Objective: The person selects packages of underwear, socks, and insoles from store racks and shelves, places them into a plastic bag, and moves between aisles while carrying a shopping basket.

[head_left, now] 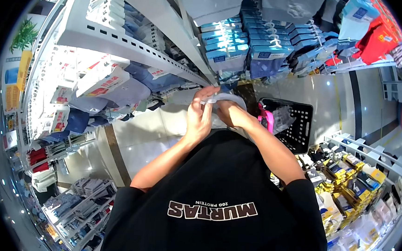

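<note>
Both hands are close together in front of the black shirt, near the end of the white shelf frame. My left hand [199, 113] is raised, its fingers around the edge of a pale, partly see-through item [210, 98]. Just beside it, my right hand [231, 113] is bent over the same item, and its fingertips are mostly hidden. A whitish curved band [237, 100] of this item shows behind the right hand. What the item is cannot be made out.
A black basket [298, 127] with a pink handle [266, 117] stands right of the hands. White racks [136, 53] with packaged goods rise at left. Blue packs [269, 51] hang ahead. Yellow packs [346, 175] fill a low rack at right.
</note>
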Motion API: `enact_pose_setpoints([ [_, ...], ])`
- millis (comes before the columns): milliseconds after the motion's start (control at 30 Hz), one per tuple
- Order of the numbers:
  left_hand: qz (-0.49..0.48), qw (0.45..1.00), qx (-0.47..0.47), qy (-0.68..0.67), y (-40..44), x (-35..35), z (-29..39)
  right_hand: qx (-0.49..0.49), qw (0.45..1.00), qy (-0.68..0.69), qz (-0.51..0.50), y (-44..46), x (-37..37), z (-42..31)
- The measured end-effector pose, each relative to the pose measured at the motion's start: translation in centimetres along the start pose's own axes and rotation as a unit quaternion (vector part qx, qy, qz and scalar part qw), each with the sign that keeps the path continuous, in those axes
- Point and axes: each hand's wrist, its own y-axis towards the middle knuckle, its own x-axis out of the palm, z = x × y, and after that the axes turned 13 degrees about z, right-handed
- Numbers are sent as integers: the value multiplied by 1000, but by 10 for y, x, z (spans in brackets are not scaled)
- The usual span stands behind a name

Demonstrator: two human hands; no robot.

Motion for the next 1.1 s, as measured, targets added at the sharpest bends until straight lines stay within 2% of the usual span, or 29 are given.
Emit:
enact_pose_setpoints([
  [67,-29,982,104,151,6,-10,8,32,996,-75,32,14,42,35],
  [133,-32,950,177,257,6,-23,-1,95,989,-110,-27,18,29,16],
  [200,17,931,212,297,10,-34,0,141,983,-102,-57,18,27,10],
  [233,29,922,210,326,13,-38,5,131,980,-111,-96,20,24,9],
  [267,41,911,207,355,15,-40,10,95,988,-100,-73,19,24,8],
  [367,50,928,136,344,13,-43,7,5,999,-52,-15,19,38,15],
  [467,-27,961,-6,274,5,-31,12,5,984,-163,-70,27,27,-15],
  [500,-56,968,-82,229,2,-22,17,6,976,-200,-89,29,21,-25],
  [533,-66,978,-50,192,-3,-13,13,4,974,-209,-87,29,24,-22],
  [667,-173,971,-117,116,-21,16,33,14,985,-166,-33,13,31,9],
  [800,-241,962,-31,123,-26,29,53,37,991,-128,-3,-8,4,-2],
  [967,-225,965,-50,126,-25,32,55,56,993,-108,1,-10,14,36],
  [1100,-146,973,-70,164,-11,37,18,24,998,-61,21,-4,85,138],
])
